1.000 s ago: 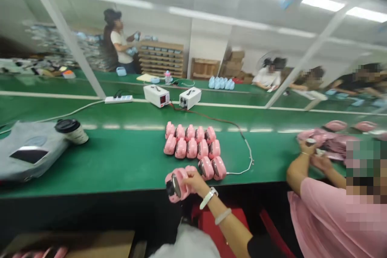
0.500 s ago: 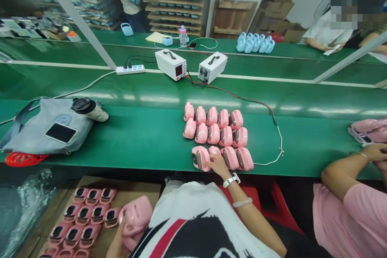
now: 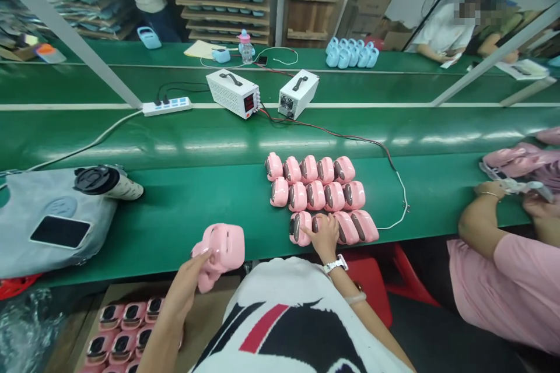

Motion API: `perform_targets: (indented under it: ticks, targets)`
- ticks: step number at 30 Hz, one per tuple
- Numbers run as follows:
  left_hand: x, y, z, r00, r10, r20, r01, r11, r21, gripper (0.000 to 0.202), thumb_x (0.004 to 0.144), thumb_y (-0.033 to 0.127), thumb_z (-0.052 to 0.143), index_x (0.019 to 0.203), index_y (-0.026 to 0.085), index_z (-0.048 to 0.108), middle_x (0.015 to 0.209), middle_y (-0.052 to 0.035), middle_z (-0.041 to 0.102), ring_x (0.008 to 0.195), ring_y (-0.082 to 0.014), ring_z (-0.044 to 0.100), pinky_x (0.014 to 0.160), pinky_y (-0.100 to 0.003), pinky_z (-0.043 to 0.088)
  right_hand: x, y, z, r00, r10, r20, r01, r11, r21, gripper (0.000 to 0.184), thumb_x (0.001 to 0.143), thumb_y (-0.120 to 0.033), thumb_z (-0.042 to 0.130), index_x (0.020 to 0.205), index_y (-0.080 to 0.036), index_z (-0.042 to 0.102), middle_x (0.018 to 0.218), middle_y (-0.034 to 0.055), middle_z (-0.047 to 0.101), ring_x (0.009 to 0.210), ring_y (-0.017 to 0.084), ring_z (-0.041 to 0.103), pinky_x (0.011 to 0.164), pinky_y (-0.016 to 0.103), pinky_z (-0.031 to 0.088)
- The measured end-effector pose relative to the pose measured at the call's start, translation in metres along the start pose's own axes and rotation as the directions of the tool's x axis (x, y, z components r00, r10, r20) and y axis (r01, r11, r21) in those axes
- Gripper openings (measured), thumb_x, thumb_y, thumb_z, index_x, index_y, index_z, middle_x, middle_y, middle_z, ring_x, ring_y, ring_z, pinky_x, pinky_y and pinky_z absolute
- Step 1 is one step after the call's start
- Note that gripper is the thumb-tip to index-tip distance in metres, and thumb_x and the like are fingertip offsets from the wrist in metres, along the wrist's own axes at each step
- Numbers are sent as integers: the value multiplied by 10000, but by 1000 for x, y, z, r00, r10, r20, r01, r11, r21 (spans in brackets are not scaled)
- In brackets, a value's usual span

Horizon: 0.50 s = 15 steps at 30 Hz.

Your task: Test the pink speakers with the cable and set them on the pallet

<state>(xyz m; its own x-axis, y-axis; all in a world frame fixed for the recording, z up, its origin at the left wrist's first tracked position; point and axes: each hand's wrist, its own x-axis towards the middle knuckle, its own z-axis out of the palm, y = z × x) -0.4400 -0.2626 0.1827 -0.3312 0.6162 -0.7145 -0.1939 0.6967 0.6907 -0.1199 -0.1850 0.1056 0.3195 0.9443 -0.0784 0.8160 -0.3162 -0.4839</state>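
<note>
My left hand is closed on a glossy pink plastic housing, raised near the table's front edge; a second pink part seems to hang below it, but I cannot tell whether it is separate. At the front row of similar pink housings with dark panels, my right hand has thumb and fingers around the second one from the left, which it partly hides. The leftmost housing stands beside my thumb. Two more rows of pink housings stand behind.
A cardboard-lined box holds more pink housings at lower left. On the green table lie a grey bag, a phone and a lidded cup. Two white power units stand behind. A co-worker's pink sleeve is at right.
My left hand has lifted the pink housing from beside my lap, above the box, up to the table edge. My right hand stays at the front row. The view has shifted.
</note>
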Motion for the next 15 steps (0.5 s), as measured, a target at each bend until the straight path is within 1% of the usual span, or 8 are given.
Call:
perform_targets:
  ticks: [2, 3, 5, 7, 9, 11, 13, 15]
  targets:
    - [7, 16, 12, 997, 60, 47, -61, 998, 20, 420, 561, 515, 725, 721, 130, 676, 821, -69, 699, 890, -220, 597, 774, -246, 456, -1, 1, 3, 999, -40, -34, 38, 999, -34, 711, 701, -664, 565, 1166, -127, 557, 1369, 231, 363, 1286, 417, 257, 981, 566, 271]
    - [10, 23, 19, 994, 82, 73, -85, 996, 31, 427, 574, 506, 714, 749, 118, 687, 845, -87, 699, 906, -226, 594, 782, -251, 454, -1, 1, 4, 997, -68, -45, 66, 997, -48, 726, 710, -671, 547, 1188, -125, 544, 1384, 227, 356, 1292, 421, 252, 982, 576, 268]
    - [18, 32, 35, 986, 127, 105, -132, 990, 39, 430, 588, 514, 684, 735, 110, 680, 811, -98, 688, 843, -218, 597, 737, -262, 457, -3, 3, 7, 992, -121, -46, 117, 991, -68, 708, 733, -675, 511, 1186, -133, 549, 1379, 210, 382, 1296, 421, 259, 978, 595, 269]
    - [27, 37, 50, 979, 167, 118, -174, 983, 51, 430, 574, 534, 664, 682, 119, 657, 687, -68, 650, 698, -187, 575, 635, -258, 437, -3, 6, 10, 989, -143, -28, 141, 987, -77, 692, 745, -673, 492, 1181, -139, 553, 1363, 206, 410, 1296, 422, 266, 971, 621, 262]
    - [35, 38, 66, 970, 195, 144, -211, 972, 102, 420, 550, 546, 666, 592, 131, 619, 532, -22, 556, 549, -150, 499, 534, -250, 368, -4, 9, 12, 988, -155, -6, 154, 985, -77, 689, 749, -670, 483, 1187, -142, 549, 1361, 207, 417, 1300, 427, 259, 964, 650, 245]
    - [41, 33, 81, 958, 220, 184, -252, 953, 171, 409, 536, 536, 679, 503, 143, 571, 432, 20, 438, 464, -117, 398, 483, -246, 274, -3, 13, 13, 986, -167, 5, 167, 985, -51, 698, 742, -673, 485, 1196, -146, 540, 1369, 206, 410, 1301, 430, 255, 956, 668, 238]
    - [44, 24, 97, 941, 249, 228, -300, 926, 229, 416, 522, 519, 693, 429, 157, 511, 399, 43, 344, 443, -95, 318, 481, -249, 201, -2, 17, 12, 984, -179, -4, 179, 984, -2, 702, 733, -676, 493, 1197, -151, 533, 1372, 201, 406, 1297, 425, 262, 950, 670, 245]
    - [45, 12, 113, 920, 276, 280, -350, 899, 262, 455, 505, 503, 705, 368, 170, 427, 396, 57, 266, 448, -83, 256, 494, -255, 160, 0, 20, 12, 980, -200, -27, 201, 979, 45, 697, 732, -672, 499, 1195, -151, 528, 1363, 200, 416, 1285, 408, 288, 955, 654, 257]
